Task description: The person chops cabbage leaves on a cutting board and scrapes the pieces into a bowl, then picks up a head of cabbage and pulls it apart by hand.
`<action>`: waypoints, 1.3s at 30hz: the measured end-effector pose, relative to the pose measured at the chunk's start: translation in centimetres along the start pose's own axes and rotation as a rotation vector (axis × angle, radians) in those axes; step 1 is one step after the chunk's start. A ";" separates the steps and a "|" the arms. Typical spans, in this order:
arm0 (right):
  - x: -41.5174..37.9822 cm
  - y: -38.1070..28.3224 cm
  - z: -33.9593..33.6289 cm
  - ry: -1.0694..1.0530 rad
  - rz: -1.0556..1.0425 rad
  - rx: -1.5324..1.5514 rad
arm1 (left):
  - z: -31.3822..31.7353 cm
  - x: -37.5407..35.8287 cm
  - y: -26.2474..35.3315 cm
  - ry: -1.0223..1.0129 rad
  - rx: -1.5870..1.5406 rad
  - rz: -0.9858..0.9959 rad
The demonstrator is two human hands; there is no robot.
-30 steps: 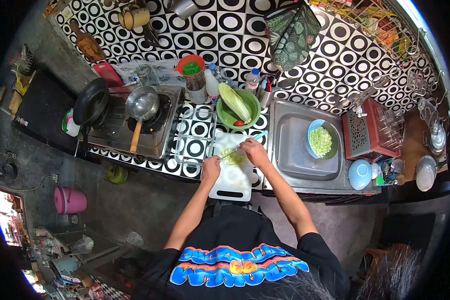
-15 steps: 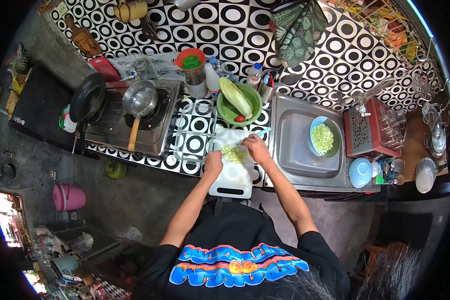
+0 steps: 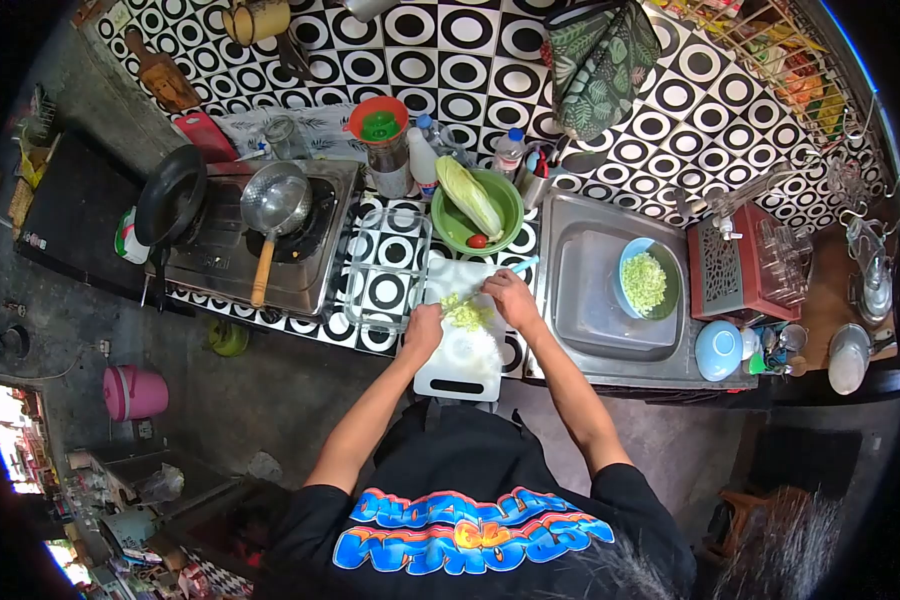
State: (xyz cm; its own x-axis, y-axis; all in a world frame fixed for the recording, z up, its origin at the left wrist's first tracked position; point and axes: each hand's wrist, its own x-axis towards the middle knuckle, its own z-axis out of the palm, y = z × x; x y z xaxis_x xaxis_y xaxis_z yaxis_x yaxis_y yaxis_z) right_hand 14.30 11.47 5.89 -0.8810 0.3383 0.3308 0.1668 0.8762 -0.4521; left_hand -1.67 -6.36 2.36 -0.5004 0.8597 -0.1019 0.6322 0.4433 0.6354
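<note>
My right hand [image 3: 510, 297] is closed around a knife with a light blue handle [image 3: 526, 264]. The blade angles toward the left over pale green chopped vegetable [image 3: 464, 313], and is hard to see. Across the pile, my left hand [image 3: 425, 328] has its fingers curled at the left side of the white cutting board [image 3: 457, 358]; what they pinch is too small to make out. Behind the board, a green basin [image 3: 510, 213] holds a head of napa cabbage [image 3: 469, 197] and a small red tomato [image 3: 477, 241].
A bowl of chopped greens [image 3: 644, 283] stands in the steel sink [image 3: 560, 345] on the right. To the left are a glass dish [image 3: 355, 318] and a gas stove [image 3: 315, 285] bearing a strainer [image 3: 276, 200] and a black pan [image 3: 172, 195]. Bottles [image 3: 422, 160] line the wall.
The whole view has shifted slightly. Both hands stay over the board in nearly the same pose, and the chopped pile looks a little more spread.
</note>
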 end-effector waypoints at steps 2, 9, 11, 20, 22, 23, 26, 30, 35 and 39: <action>-2.0 0.7 1.3 0.070 0.053 0.035 | 0.8 -0.1 0.1 -0.052 0.085 -0.001; -1.8 -0.3 -0.7 -0.127 0.143 -0.155 | 0.4 0.6 -0.2 0.002 0.152 0.129; -2.0 -1.2 -1.0 -0.179 0.224 -0.148 | -1.4 1.1 0.5 0.038 0.199 0.174; -2.3 -3.7 -2.4 -0.157 0.223 -0.183 | -3.2 3.6 -0.2 0.187 0.258 0.391; -1.9 -4.1 -2.6 -0.179 0.241 -0.211 | -3.2 3.8 -0.4 0.199 0.270 0.413; -1.6 -4.2 -2.7 -0.204 0.232 -0.231 | -3.2 3.9 -0.5 0.181 0.274 0.412; -0.7 -5.3 -3.2 -0.265 0.210 -0.296 | -3.3 3.8 -0.9 0.139 0.281 0.416; 0.6 -6.6 -3.8 -0.322 0.181 -0.358 | -3.1 4.2 -1.5 0.141 0.254 0.427; 1.6 -4.7 -3.3 -0.218 0.073 -0.417 | -4.2 3.8 -0.9 0.157 0.201 0.385; 2.1 -2.8 -3.8 -0.147 0.063 -0.323 | -4.9 2.6 0.2 0.116 0.228 0.324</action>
State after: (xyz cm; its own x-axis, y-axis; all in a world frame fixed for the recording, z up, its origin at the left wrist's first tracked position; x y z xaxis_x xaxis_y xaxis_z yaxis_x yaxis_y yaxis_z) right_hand 13.68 11.03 11.01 -0.9148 0.3628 0.1773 0.3336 0.9264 -0.1746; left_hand -5.79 -5.27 5.94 -0.3095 0.9354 0.1709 0.8762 0.2107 0.4334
